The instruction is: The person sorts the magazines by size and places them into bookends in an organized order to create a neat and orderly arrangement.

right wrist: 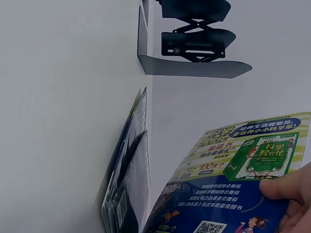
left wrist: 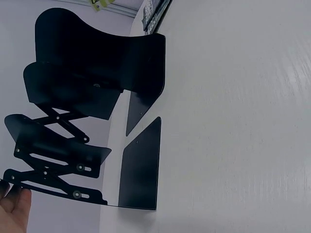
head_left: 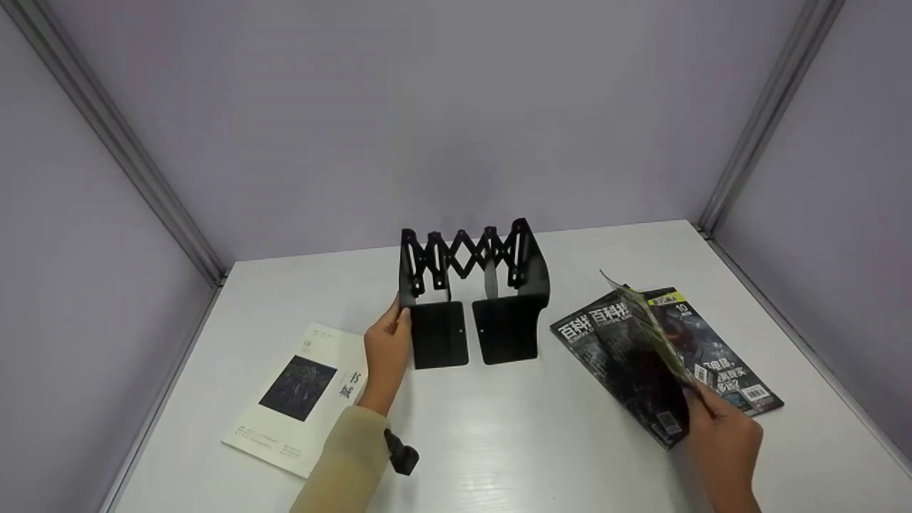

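Observation:
A black expandable bookend [head_left: 439,335] with a criss-cross scissor frame and flat base plates stands in the middle of the white table. My left hand [head_left: 387,349] grips its left end panel, thumb at the front; in the left wrist view the fingertips [left wrist: 24,196] lie at the panel's edge. On the right, my right hand [head_left: 725,438] pinches a thin magazine [head_left: 657,331] by its near end, raised on edge above other magazines. The right wrist view shows that magazine's blue, yellow and white back cover [right wrist: 214,194], with the thumb pressed on it.
Dark-covered magazines [head_left: 634,388] lie overlapping on the table at the right, one with a yellow corner [head_left: 719,353]. A cream book [head_left: 249,424] with a dark square picture lies at the left, partly behind my left forearm. Walls enclose the table [head_left: 491,442] behind and at the sides.

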Demonstrator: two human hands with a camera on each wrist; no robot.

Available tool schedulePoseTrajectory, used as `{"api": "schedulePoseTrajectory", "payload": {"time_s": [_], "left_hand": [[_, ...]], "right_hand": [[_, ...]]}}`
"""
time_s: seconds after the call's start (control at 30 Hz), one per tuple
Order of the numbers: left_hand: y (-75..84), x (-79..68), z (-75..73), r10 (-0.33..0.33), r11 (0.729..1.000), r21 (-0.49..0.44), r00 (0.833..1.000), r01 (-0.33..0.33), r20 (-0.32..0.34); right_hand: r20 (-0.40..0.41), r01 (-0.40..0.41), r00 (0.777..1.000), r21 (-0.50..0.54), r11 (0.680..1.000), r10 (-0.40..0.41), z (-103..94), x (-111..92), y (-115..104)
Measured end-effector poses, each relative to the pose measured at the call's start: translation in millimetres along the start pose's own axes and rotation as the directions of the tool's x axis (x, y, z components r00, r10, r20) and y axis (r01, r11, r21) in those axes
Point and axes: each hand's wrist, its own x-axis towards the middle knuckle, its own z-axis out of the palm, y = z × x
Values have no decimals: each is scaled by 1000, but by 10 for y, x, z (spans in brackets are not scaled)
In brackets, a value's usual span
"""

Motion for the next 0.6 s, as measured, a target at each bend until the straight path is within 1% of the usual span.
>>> {"api": "schedulePoseTrajectory", "payload": {"time_s": [0.2, 0.37, 0.47, 0.6], "left_hand": [[-4, -1, -1, -16, 1000, -2, 1000, 16, 14], [1, 8, -4, -30, 1000, -1, 999, 30, 22], [-4, 15, -2, -18, 1000, -1, 1000, 18, 18], [-9, 17, 2, 3, 1000, 4, 1000, -3, 8]], "right_hand": [[-47, 11, 999, 51, 999, -9, 5, -18, -39], [-71, 31, 997, 101, 994, -24, 1, -33, -70], [-84, 49, 996, 116, 992, -39, -5, -39, -102], [-101, 51, 994, 137, 989, -37, -15, -47, -146]]}}
